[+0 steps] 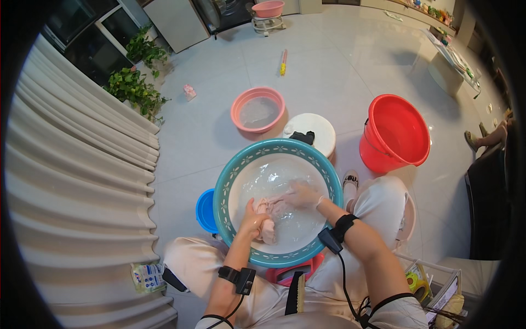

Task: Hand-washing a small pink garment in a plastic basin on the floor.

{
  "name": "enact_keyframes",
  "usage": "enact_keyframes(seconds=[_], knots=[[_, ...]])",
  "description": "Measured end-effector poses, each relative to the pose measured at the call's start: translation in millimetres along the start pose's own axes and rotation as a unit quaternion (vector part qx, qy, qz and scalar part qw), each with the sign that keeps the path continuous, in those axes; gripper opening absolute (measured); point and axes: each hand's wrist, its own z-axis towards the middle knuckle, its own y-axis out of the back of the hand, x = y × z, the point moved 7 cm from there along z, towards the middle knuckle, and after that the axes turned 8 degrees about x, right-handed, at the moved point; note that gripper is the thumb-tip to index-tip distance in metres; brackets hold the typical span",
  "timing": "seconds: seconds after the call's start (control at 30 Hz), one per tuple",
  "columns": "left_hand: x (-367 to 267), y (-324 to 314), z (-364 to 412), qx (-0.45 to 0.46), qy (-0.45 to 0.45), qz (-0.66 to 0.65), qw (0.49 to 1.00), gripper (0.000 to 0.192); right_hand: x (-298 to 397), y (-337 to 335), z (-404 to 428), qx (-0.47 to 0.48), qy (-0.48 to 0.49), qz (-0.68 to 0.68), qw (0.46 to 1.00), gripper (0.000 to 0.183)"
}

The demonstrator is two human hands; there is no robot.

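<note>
A large teal basin (220,196) with a white flower pattern around its inner wall stands before me, holding cloudy water (267,170). Within it, my left hand (251,220) grips a bunched wet pink cloth (268,232), the thumb across the folds. The cloth stretches rightward through the water towards my right hand (304,195). That hand is partly under the surface, and its fingertips meet the cloth's right end. Water blurs those fingers, so their hold is unclear.
Behind the basin are a white round stool (322,127) bearing black cloth (303,137) and a pink basin of water (236,115). A red bucket (372,156) stands right, a blue bucket (205,211) left. Cables (345,275) hang from my wrist devices.
</note>
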Motion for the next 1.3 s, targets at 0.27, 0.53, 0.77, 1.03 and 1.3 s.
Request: enact_keyframes(seconds=[0.27,0.53,0.77,1.03,1.3], knots=[[17.1,-22.5,-0.2,0.059,0.165,-0.423,0.889,0.048,99.5,-12.5,-26.2,0.095,-0.020,0.469,0.878,0.039],[-11.6,-32.3,4.8,0.186,-0.241,-0.014,0.952,0.035,162.0,23.7,-68.1,-0.119,0.175,0.153,0.965,0.019],[29.7,-12.7,22.2,0.045,-0.321,0.214,0.921,0.034,169.2,48.4,-45.5,-0.064,0.251,0.090,0.962,0.021],[-7.2,-13.0,-6.3,-0.063,-0.075,-0.140,0.985,0.036,56.7,40.7,-8.3,-0.156,-0.004,-0.026,0.987,0.027],[29.3,-34.3,6.5,0.024,0.147,-0.320,0.936,0.043,59.1,-44.2,-15.3,0.098,0.010,0.309,0.946,0.031]])
